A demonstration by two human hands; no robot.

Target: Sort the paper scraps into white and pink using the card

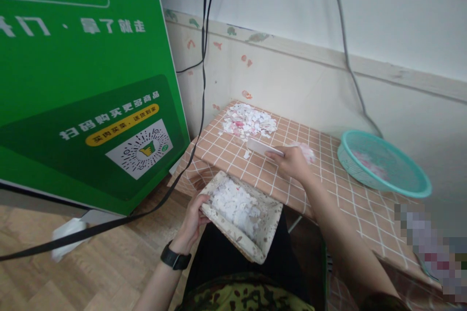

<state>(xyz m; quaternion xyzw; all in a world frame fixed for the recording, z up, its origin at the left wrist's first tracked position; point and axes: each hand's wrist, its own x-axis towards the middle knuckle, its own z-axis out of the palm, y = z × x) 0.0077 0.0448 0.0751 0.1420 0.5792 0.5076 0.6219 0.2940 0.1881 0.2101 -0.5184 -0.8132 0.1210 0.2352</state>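
My left hand grips the left rim of a fabric-lined basket, which is tilted below the table's front edge. Small white paper scraps fill much of the basket. Over the table, my right hand is closed on the end of a flat white card-like piece; its exact kind is not clear. That piece points left, just in front of a heap of torn paper scraps, mostly white with some pink. Partly behind my right hand lies a smaller pinkish pile.
A brown checked cloth covers the table against the wall. A turquoise plastic colander with pinkish bits stands at the right. Black cables hang on the left, before a green cabinet. A white bag lies on the floor.
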